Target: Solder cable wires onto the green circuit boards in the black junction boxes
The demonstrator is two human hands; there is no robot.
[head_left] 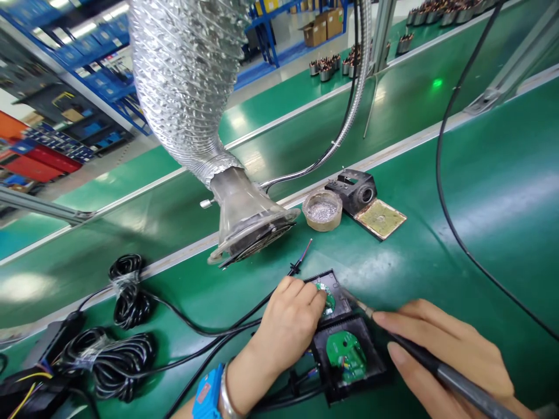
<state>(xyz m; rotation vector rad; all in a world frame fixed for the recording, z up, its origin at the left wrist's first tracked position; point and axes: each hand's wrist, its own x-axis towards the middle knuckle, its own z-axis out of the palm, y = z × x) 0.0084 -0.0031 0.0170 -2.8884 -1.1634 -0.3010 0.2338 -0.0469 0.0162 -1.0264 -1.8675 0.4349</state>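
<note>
My left hand (288, 323) rests with fingers curled on a small green round circuit board (328, 299) seated in a black fixture tray (336, 343). A second green circuit board (347, 356) with coloured wires lies in the nearer pocket of the tray. My right hand (445, 349) is closed round a black soldering iron (437, 366), whose tip (360, 305) sits right beside the far board. A blue wrist strap (208, 394) is on my left wrist.
A silver flexible fume duct with a clear hood (244, 215) hangs just behind the tray. A solder-wire tin (322, 209) and an iron stand with yellow sponge (371, 203) sit behind. Coiled black cables (126, 291) lie left. A black cord (458, 233) crosses the green mat.
</note>
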